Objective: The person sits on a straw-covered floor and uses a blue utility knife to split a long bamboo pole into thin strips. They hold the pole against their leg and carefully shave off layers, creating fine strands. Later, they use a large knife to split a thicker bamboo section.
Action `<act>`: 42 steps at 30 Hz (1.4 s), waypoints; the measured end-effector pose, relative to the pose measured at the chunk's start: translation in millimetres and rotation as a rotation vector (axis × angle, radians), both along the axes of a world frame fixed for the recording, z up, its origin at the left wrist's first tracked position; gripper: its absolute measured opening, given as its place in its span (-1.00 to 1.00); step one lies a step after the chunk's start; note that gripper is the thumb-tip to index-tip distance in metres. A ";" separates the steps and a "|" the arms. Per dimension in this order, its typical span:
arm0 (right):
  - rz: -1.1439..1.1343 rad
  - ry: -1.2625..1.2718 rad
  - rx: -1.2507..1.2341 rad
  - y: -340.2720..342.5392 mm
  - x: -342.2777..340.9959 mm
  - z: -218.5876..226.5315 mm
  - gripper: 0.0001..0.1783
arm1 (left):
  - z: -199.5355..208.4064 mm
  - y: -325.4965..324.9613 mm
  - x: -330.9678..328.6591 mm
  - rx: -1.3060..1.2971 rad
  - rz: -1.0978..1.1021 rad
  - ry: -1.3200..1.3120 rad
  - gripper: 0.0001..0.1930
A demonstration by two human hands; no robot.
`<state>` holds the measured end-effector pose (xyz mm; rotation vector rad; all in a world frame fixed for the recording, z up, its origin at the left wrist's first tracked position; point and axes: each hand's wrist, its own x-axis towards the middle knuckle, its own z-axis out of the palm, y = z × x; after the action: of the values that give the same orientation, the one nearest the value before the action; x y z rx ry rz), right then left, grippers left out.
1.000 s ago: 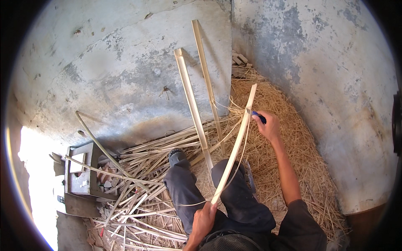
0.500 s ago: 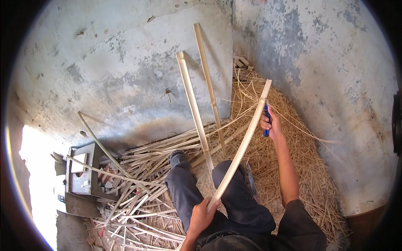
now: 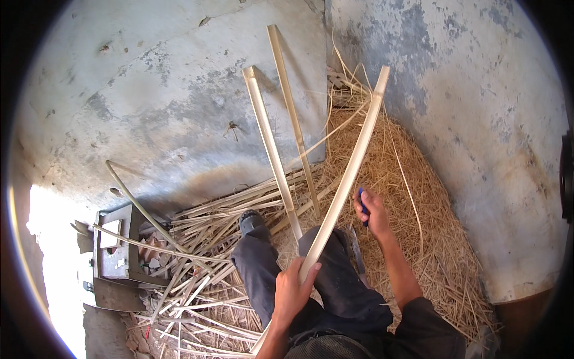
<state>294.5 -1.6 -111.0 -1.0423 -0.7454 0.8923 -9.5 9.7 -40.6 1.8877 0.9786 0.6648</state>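
Long pale-cream split strip, bamboo-like, runs diagonally from the lower centre to the upper right of centre; smooth, bowed slightly, raised joint near the squared upper tip. Left hand, lower centre, is closed round its lower part, thumb along the edge. Right hand, right of centre, is curled round a small blue-handled tool, apart from the strip; its working end cannot be made out.

Thin, wiry fibre strands spread near the strip's upper end. Two more straight, channel-shaped pale strips lean at upper centre: a broader one and a narrower one to its right.

Right of centre, a heap of fine, tangled straw-coloured shavings. Lower left, flat, stiff slats lie crisscrossed. Grey boxy unit at far left. Dark cloth trousers at lower centre, strip crossing above one knee. Plaster walls behind: chalky, blue-grey, flaking in patches.
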 end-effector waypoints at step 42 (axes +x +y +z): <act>-0.093 -0.081 -0.036 -20.0 -77.6 75.5 -0.66 | 6.8 30.8 -4.3 -0.728 -0.354 -0.299 -0.45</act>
<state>217.0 -21.6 -35.4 -1.1411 -0.7445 0.7901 -13.7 40.5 -33.7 1.2220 0.5593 0.2999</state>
